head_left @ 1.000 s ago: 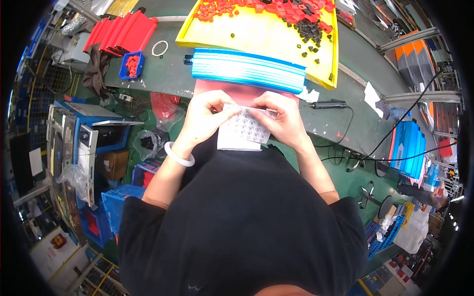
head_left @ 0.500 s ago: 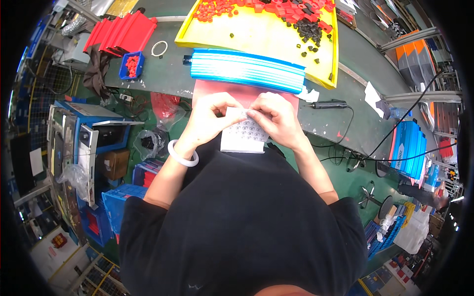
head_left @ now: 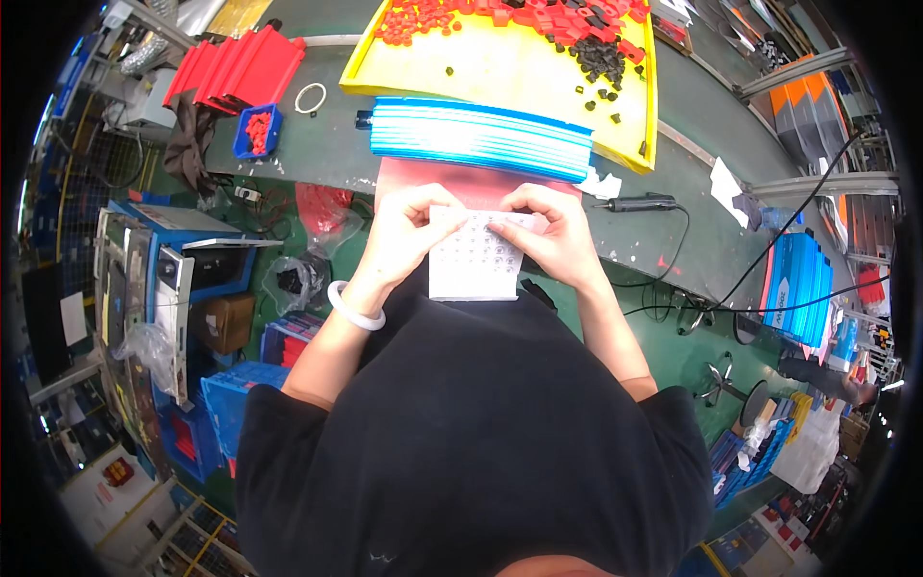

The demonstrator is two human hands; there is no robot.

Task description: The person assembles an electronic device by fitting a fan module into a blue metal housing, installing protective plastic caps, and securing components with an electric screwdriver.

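Note:
Between my hands, in front of my chest, is a white sheet with rows of small round grey stickers (head_left: 473,264). My left hand (head_left: 411,231) pinches its upper left edge between thumb and fingers. At the upper right, my right hand (head_left: 553,236) has thumb and forefinger closed on the sheet; whether a single sticker is between those tips is too small to tell. Just beyond the hands, a blue ribbed metal housing (head_left: 481,137) lies lengthwise on a pink pad (head_left: 423,177) at the bench edge.
A yellow tray (head_left: 519,72) with red and black small parts stands at the back. Left of it are red ribbed housings (head_left: 236,69) and a blue bin (head_left: 240,142) of red pieces. A corded black screwdriver (head_left: 642,204) lies to the right, beside white paper (head_left: 728,192).
My right hand has shifted slightly right, away from my left, uncovering more of the sticker sheet's top. My left hand stays about where it was.

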